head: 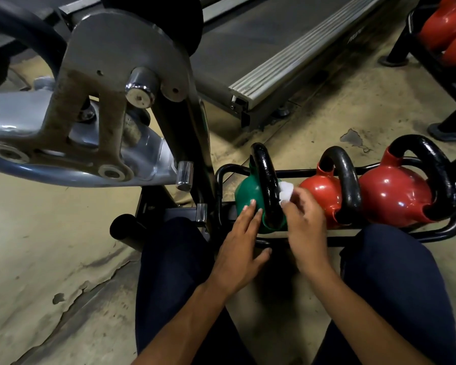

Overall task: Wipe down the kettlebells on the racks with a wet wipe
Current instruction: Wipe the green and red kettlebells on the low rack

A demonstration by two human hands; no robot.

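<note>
Laid left grip (241, 242) flat, fingers straight, on the glossy green kettlebell (248, 192) at the tubular black rack's (445, 230) left end. Pinched a crumpled white wipe (285, 192) in right grip (304, 222) against its black handle (265, 175); rounded red kettlebells (395, 198) right of that.

Green kettlebell (249, 192), red kettlebells (395, 196), white wipe (285, 192), black rack (442, 233).

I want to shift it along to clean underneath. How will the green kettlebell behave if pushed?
Probably heavy for its size: the green kettlebell looks like coated metal with a thick black handle. Its glossy shell may be slippery. Its rounded body sits between the rails of the rack, so it may rock rather than slide.
</note>
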